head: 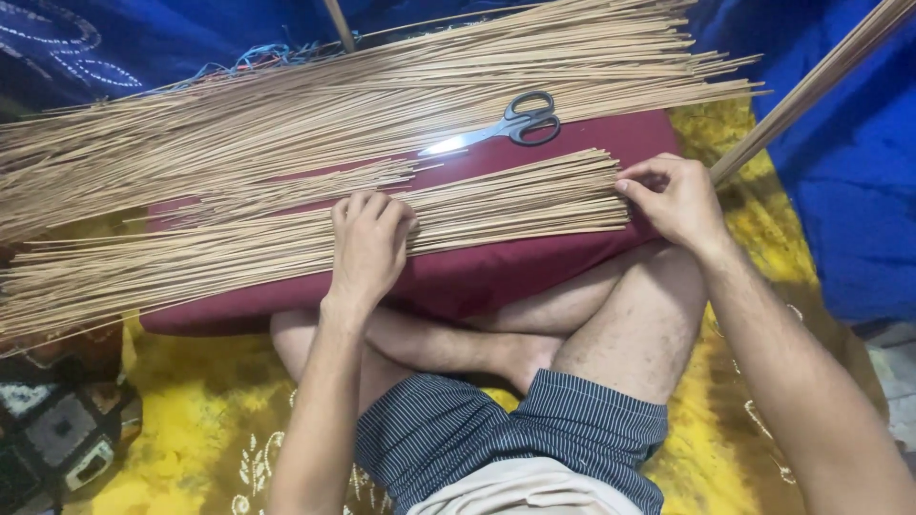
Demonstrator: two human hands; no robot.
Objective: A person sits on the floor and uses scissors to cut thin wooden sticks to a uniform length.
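While the left hand [367,243] presses flat, fingers curled, on the near bundle of thin tan sticks [286,243], the right hand [677,200] pinches that bundle's end; steel scissors [506,126] lie just beyond on the maroon cushion [448,281].

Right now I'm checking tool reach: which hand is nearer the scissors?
The right hand, though neither touches them. It pinches the stick ends just below and right of the scissors. The left hand presses the near bundle of sticks, farther down-left.
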